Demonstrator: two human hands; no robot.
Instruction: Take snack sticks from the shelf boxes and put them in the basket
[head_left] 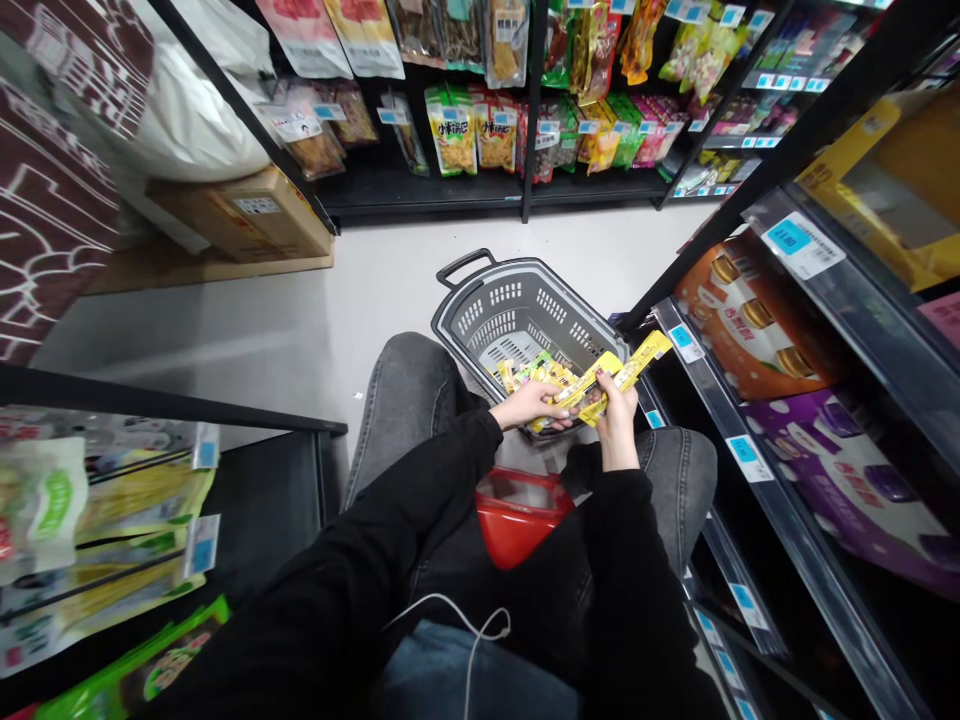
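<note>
My left hand (531, 405) is closed on a long, narrow yellow snack packet (600, 372) above the near end of a grey shopping basket (480, 290). Beside it, my right hand (619, 420) pinches another slim yellow packet (646, 358), tilted up to the right. The two packets lie close together, partly overlapping. Inside the basket, under my hands, are several yellow and green packets (540, 370); my fingers hide part of them. Between my legs stands a red container (521, 515) with an open top.
Shelves with boxed drinks (757, 310) rise close on my right. Ahead is a black rack of hanging snack bags (454, 130). A cardboard box (247, 215) lies at the far left, and a rack with bagged goods (135, 500) is at near left.
</note>
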